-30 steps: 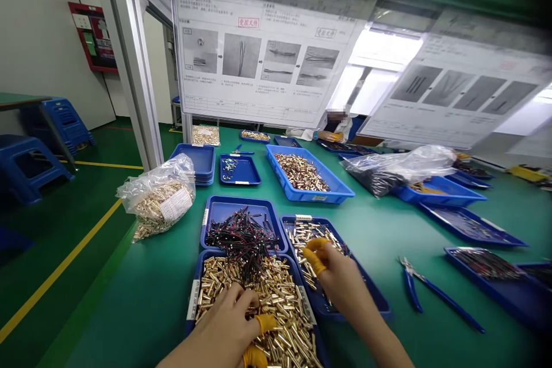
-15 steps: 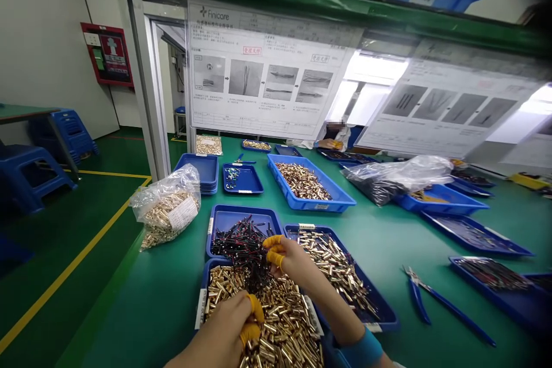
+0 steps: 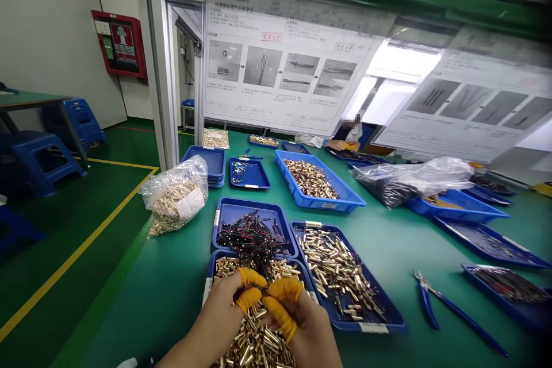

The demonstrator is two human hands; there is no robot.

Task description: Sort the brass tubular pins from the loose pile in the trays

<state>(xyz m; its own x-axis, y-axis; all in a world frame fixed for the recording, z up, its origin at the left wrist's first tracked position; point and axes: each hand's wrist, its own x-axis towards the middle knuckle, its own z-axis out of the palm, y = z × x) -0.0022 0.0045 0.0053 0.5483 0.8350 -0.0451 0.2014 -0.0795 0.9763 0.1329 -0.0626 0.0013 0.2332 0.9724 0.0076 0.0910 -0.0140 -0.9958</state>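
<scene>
Tubes (image 3: pixel 267 340) are gold, wires (image 3: pixel 253 236) black and red, trays (image 3: pixel 241 209) blue.

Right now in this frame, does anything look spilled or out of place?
Mildly: some black wires spill over the near rim of their blue tray toward the brass tubes in the adjoining one, so the two piles meet. I see no obvious damage.

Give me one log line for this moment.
left hand: pinching dark piece | right hand: pinching same piece | gold tubes: below hands | dark wires: in tray beyond | pliers: lying to the right
</scene>
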